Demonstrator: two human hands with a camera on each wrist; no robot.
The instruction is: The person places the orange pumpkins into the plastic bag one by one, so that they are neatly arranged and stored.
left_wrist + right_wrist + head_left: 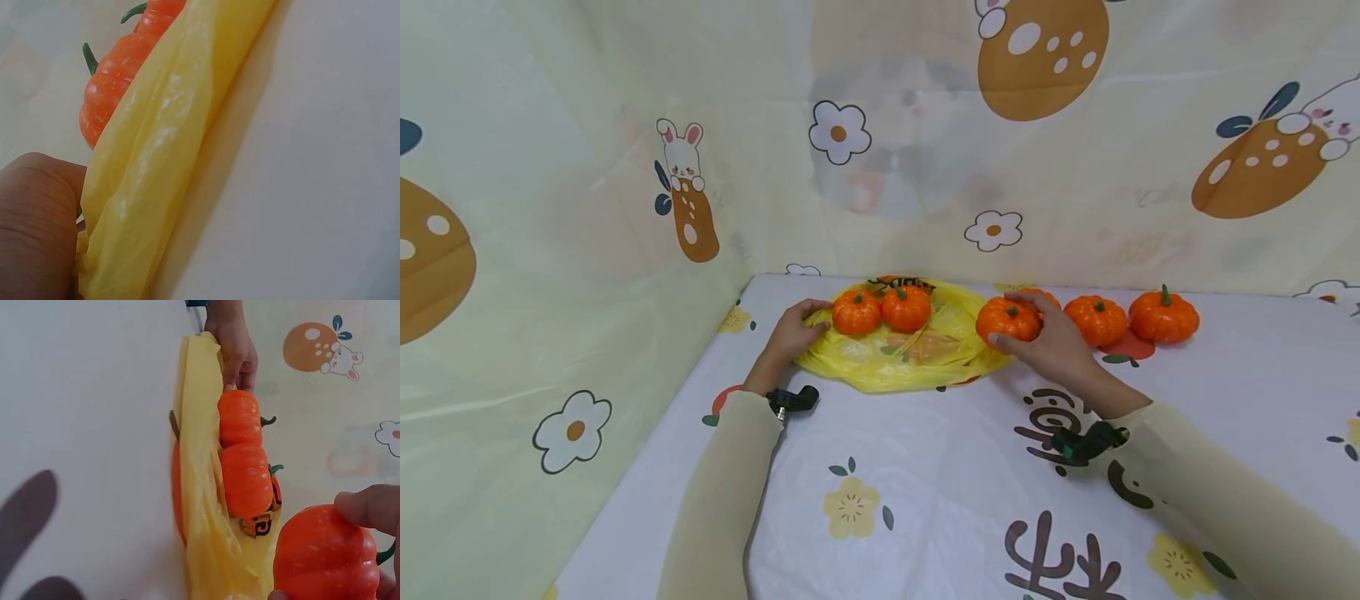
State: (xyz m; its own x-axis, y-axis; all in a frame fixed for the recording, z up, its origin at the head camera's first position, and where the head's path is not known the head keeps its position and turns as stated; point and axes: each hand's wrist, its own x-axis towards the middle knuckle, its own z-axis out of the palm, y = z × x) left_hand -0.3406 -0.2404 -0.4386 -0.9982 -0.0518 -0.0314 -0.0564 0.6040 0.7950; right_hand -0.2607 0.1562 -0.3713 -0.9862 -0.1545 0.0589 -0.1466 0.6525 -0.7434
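Observation:
A yellow plastic bag [880,375] lies spread at the back of the table, with two small orange pumpkins [856,312] side by side on it. At the bag's left edge, my left hand [796,333] pinches the plastic; in the left wrist view the thumb lies against the bag's rim [144,175] and the fingertips are hidden. My right hand [1060,354] grips another orange pumpkin [1003,323] between thumb and fingers over the bag's right end. The right wrist view shows this pumpkin [325,556] close up, its green stem pointing sideways.
Right of the bag sit two more pumpkins, one [1096,320] beside the other [1164,315]. Behind my right hand another pumpkin [1040,295] is partly hidden. A white printed cloth [925,483] covers the table. Patterned curtains [895,192] hang at the back and left.

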